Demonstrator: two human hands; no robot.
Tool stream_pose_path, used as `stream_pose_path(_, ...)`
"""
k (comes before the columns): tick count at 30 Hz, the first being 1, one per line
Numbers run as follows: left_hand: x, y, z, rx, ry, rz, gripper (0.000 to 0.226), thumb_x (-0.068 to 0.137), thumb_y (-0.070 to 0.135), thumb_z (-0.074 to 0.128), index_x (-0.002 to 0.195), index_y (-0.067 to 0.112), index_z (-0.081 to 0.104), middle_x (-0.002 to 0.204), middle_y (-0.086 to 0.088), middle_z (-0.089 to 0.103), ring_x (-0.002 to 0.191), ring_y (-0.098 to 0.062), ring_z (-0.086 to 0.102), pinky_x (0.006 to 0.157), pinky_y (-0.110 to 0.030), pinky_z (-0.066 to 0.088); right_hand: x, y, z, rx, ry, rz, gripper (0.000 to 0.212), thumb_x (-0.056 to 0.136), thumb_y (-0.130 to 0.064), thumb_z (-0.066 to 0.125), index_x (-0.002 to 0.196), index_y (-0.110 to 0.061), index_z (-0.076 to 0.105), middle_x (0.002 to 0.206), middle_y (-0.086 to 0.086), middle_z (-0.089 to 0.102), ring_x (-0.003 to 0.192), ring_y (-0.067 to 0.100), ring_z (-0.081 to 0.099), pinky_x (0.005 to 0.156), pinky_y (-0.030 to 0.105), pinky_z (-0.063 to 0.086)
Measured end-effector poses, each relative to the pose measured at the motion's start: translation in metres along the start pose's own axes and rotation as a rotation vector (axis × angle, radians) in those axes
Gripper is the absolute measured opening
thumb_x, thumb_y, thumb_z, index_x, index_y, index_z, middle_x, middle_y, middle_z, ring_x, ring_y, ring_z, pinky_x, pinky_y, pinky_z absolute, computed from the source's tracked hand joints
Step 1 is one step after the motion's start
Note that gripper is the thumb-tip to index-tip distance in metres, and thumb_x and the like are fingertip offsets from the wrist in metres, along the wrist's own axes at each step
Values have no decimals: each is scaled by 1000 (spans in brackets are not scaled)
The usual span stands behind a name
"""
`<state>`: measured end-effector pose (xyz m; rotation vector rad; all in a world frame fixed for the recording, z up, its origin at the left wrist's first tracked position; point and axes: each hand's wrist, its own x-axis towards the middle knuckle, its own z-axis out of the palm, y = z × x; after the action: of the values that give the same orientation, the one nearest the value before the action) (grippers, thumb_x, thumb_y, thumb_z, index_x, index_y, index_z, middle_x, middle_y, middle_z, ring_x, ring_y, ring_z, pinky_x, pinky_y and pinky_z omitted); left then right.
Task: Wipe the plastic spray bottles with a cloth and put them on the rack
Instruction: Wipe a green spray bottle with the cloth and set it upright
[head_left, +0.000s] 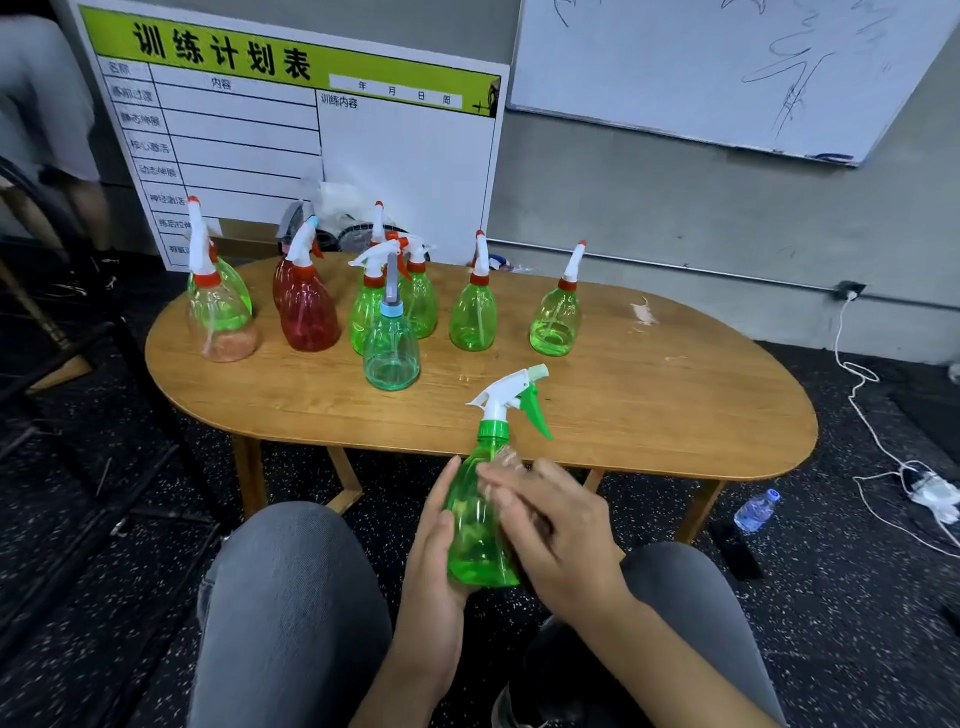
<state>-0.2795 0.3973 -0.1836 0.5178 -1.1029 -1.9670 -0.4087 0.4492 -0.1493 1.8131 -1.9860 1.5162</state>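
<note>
Above my lap I hold a green spray bottle (475, 540) with a white head and green trigger, tilted slightly. My left hand (431, 561) grips its body from the left, thumb along the front. My right hand (550, 525) lies across the bottle's right side with fingers stretched and blurred; a small pale bit (506, 457) shows at the fingertips, and I cannot tell if it is a cloth. Several more spray bottles stand on the wooden table (649, 405): green ones (555, 322), a red one (306, 312) and a teal one (390, 348).
A black metal frame (78, 364) stands left of the table. On the floor to the right lie a small water bottle (756, 512) and a white cable with a power strip (930, 491). Two boards lean on the wall behind. A person stands at far left.
</note>
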Motion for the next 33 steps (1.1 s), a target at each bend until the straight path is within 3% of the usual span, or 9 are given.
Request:
stream_pose_path(4,-1,1,1,-63,6,-11,53,100,33,41,152,32,51,137,-13,71,126,-31,69,95,-32,60,-21,-5,-6,-195,-184,-413,20,99,-24,68,116,-22,79,87,-8,49,68,9,50,63,14,41)
stream_pose_path(7,-1,4,4,-71,0,-13,53,99,32,42,151,29,52,136,-16,71,124,-32,70,94,-31,60,-21,-3,-13,-273,-211,-524,20,98,-24,68,115,-23,80,82,-4,50,68,12,50,63,16,40)
stream_pose_path(10,0,4,5,-56,25,-9,50,101,32,44,150,28,53,139,-12,71,128,-27,68,95,-31,60,-4,-4,-14,-249,-123,-346,25,104,-31,60,121,-25,78,85,-11,48,68,2,46,68,9,31)
stream_pose_path(15,1,5,2,-2,22,-18,46,106,36,51,152,34,51,145,1,67,133,-24,65,99,-44,58,25,-11,-1,-228,30,18,32,106,-42,50,123,-33,75,86,-21,55,67,1,57,58,21,47)
stream_pose_path(18,2,2,0,0,17,-8,50,104,34,43,154,31,49,147,0,66,135,-24,64,100,-41,59,24,-16,2,-323,-33,-73,30,103,-41,54,119,-33,77,86,-15,53,67,5,57,55,25,48)
stream_pose_path(22,-2,0,1,-87,2,-39,54,101,31,38,154,25,49,140,-9,70,127,-24,69,91,-29,61,0,-14,-5,-318,-184,-407,23,98,-29,65,116,-27,79,86,-9,49,69,9,51,58,24,45)
stream_pose_path(26,-2,4,2,-117,-12,-48,49,104,31,41,152,28,53,139,-18,69,118,-31,72,90,-32,61,-23,-6,-13,-368,-286,-607,21,94,-26,70,114,-26,79,83,-5,50,68,14,50,50,30,45)
stream_pose_path(29,-2,5,3,-64,-11,-28,48,104,31,49,151,26,52,139,-15,70,125,-29,69,94,-30,59,-14,-7,-14,-359,-189,-533,24,99,-28,66,120,-27,79,89,-8,48,70,11,52,58,22,44)
stream_pose_path(33,-1,3,2,34,-15,-8,51,101,31,49,152,28,51,148,1,65,136,-21,63,106,-42,54,19,-12,-11,-339,-35,-166,29,104,-38,54,121,-31,77,90,-13,57,66,5,57,57,20,44)
